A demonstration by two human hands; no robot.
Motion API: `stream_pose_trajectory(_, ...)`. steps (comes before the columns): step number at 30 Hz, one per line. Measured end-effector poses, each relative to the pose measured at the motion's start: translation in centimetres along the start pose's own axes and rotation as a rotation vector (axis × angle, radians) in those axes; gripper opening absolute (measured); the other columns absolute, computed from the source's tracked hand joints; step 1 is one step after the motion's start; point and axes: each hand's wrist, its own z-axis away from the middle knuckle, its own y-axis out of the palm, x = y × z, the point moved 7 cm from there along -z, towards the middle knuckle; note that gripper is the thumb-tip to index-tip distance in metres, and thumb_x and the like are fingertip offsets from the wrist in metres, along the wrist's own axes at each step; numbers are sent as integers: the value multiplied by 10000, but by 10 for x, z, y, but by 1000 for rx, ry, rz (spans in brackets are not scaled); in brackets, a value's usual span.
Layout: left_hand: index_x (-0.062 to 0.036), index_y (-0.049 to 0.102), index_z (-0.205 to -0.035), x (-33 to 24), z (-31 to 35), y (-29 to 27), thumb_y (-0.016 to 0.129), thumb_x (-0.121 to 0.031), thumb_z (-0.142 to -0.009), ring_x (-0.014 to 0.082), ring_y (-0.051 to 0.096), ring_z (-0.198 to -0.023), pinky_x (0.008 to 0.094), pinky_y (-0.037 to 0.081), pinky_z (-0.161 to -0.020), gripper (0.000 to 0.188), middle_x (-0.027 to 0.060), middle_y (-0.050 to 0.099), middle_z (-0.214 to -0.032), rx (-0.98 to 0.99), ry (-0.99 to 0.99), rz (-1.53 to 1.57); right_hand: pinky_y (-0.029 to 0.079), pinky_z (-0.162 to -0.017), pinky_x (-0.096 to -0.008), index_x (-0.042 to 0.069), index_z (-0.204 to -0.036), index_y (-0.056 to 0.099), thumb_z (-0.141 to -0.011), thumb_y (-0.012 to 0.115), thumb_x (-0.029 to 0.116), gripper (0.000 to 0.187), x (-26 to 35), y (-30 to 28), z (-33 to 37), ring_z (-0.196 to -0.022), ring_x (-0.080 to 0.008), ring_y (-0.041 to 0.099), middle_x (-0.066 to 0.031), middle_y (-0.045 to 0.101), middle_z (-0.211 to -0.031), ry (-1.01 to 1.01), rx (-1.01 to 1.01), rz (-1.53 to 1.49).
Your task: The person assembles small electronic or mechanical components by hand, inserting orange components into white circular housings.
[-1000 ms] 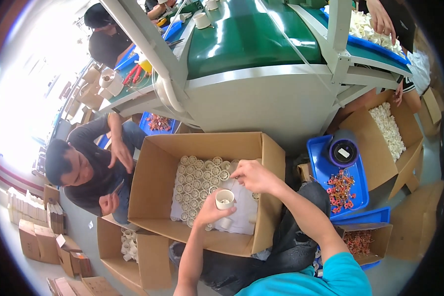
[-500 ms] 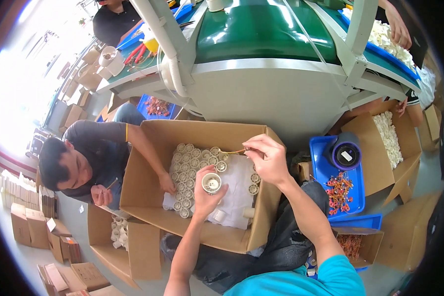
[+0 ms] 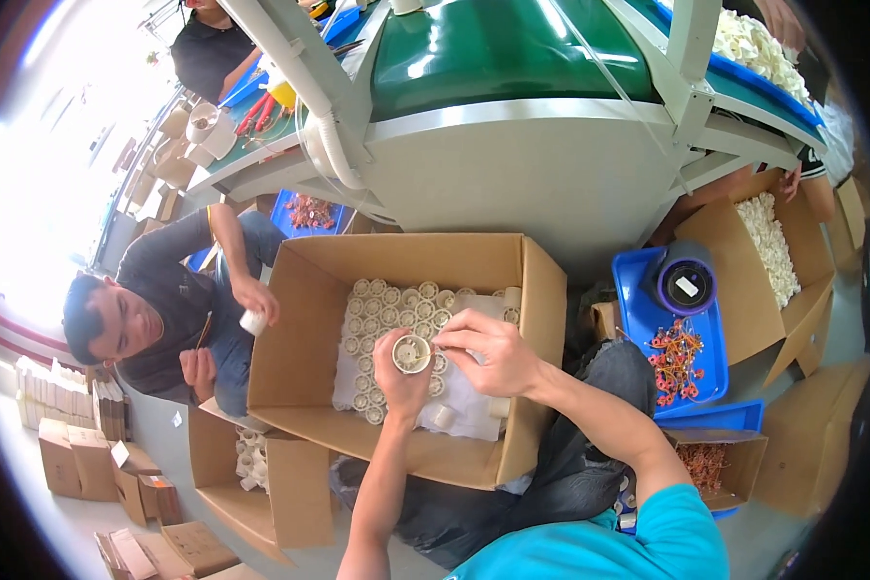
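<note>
White, round, hollow plastic cup (image 3: 411, 354) sits mouth up in my left hand (image 3: 402, 384), above the open brown cardboard carton (image 3: 406, 255), fingers and thumb curled around its wall. I judge it light and stiff, perhaps slightly slick, best gripped around that smooth side. My right hand (image 3: 493, 356) pinches a thin, pale yellowish strand (image 3: 427, 359) at the mouth, too small to identify. Inside the carton, similar white round pieces (image 3: 370, 326) stand packed on a white sheet (image 3: 469, 411). Right of the carton, a rigid blue plastic tray (image 3: 630, 277) bears tangled red-and-orange parts (image 3: 675, 358).
</note>
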Motion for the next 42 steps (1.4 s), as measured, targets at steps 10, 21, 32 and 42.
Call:
stream_pose_trajectory(10,-27,550,-1120,-3,2,0,789,31,-646,254,611,-951,348,499,-838,535,116,620,-1062,-5,28,-4,547,-633,-321,18,-971,712,-771,703,-4,202,-9,6,3,-753,-245,669,-105,662,-918,47,23,75)
stream_pose_trajectory(21,-54,522,-1066,-14,5,11,817,-23,-621,341,568,-1111,454,374,-965,535,159,604,-1221,68,89,-31,481,-877,-379,49,-932,735,-735,719,35,199,-27,35,20,-987,-267,587,-109,616,-1025,207,43,122)
stream_pose_trajectory(32,-28,488,-1081,-9,13,20,792,-18,-682,327,663,-815,378,538,-674,501,170,642,-1008,169,48,53,506,-795,-399,73,-890,737,-750,665,114,162,-35,42,24,-927,-281,627,-80,641,-991,375,218,204)
stream_pose_trajectory(42,-54,509,-1072,-10,11,20,775,-60,-728,325,675,-783,384,534,-652,434,147,648,-911,197,-66,38,500,-818,-403,71,-855,745,-761,660,126,138,-42,44,22,-921,-290,631,-94,644,-1035,367,300,168)
